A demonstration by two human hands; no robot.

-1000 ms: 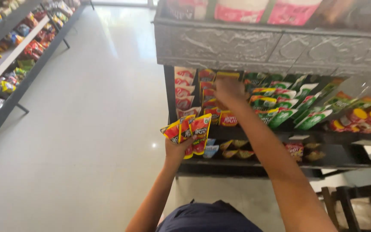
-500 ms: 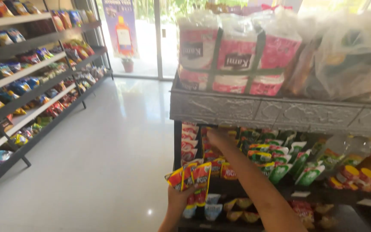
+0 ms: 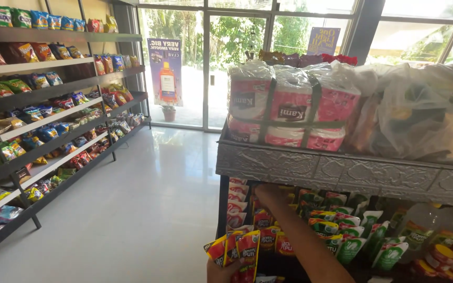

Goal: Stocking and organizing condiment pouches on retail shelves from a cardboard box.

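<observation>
My left hand (image 3: 225, 271) shows only at the bottom edge, gripping a fan of several red and yellow snack pouches (image 3: 235, 247). My right hand (image 3: 264, 193) reaches under the grey patterned top shelf (image 3: 342, 175) into a row of red pouches (image 3: 262, 217) hanging on the rack; its fingers are hidden among them, so I cannot tell whether it grips one. Green and white pouches (image 3: 344, 233) hang to the right of my forearm.
Wrapped pink tissue-roll packs (image 3: 289, 107) and clear plastic bags (image 3: 425, 112) sit on the top shelf. A long shelving unit of snack bags (image 3: 38, 110) lines the left wall. Pale tiled floor (image 3: 132, 209) runs to glass doors (image 3: 200, 63). Bottles (image 3: 425, 230) stand lower right.
The view has tilted upward, so the rack's top shelf and the glass doors now show. My hands have sunk to the frame's bottom; the left still holds the pouches.
</observation>
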